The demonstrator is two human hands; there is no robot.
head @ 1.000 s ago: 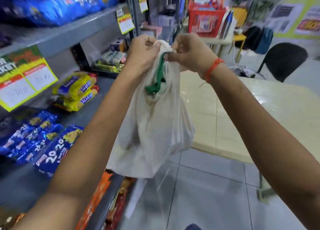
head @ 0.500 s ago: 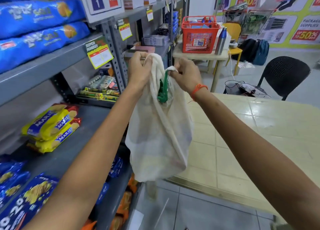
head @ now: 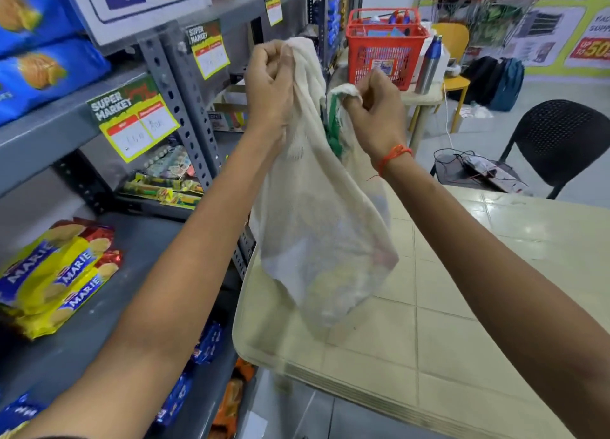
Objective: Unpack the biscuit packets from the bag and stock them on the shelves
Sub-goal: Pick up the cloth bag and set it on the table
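A thin white cloth bag (head: 317, 227) hangs in front of me over the near corner of a cream table (head: 478, 306). My left hand (head: 269, 85) grips one side of the bag's mouth and my right hand (head: 373, 108) pinches the other side, a gap open between them. Green cloth (head: 334, 131) shows inside the mouth. Packets show dimly through the fabric at the bag's bottom. On the grey shelf (head: 148, 240) to the left lie yellow Marie biscuit packets (head: 62, 273).
Blue biscuit packets (head: 43, 72) fill the upper shelf, with price tags (head: 138, 125) on its edge. Blue and orange packets (head: 204, 339) sit on lower shelves. A red basket (head: 384, 52) and a steel bottle (head: 429, 65) stand on a far table. A black chair (head: 558, 141) is at right.
My hands have pulled apart, spreading the bag's mouth. The bag now hangs over the table corner, and my view has shifted right and nearer to the table.
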